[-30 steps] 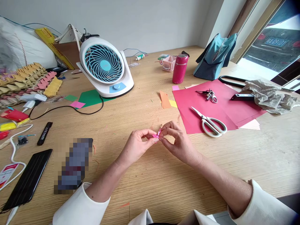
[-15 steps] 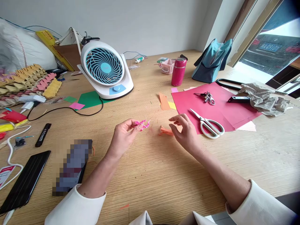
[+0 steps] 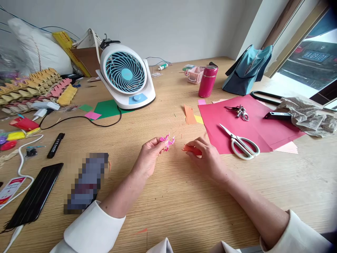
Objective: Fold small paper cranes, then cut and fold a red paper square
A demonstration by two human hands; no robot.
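Hands (image 3: 207, 160): right lowered to orange paper (image 3: 195, 150); wooden table (image 3: 171, 203), wall (image 3: 181, 28).

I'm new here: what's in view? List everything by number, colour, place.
Crinkled paper: 1, pink, centre
Second paper: 1, orange, centre
Fan: 1, white, back left
Bottle: 1, magenta, back
Basket: 1, pink, beside bottle
Bag: 1, teal, back right
Big paper: uncounted, red, right
Scissors: 1, white-handled, on big paper
Keys: 1 bunch, silver, on big paper
Crumpled item: 1, grey, right
Sack: 1, white, back left
Other clutter: uncounted, mixed, mostly left
Left hand: 1, bare, holding crinkled paper
Right hand: 1, bare, at second paper
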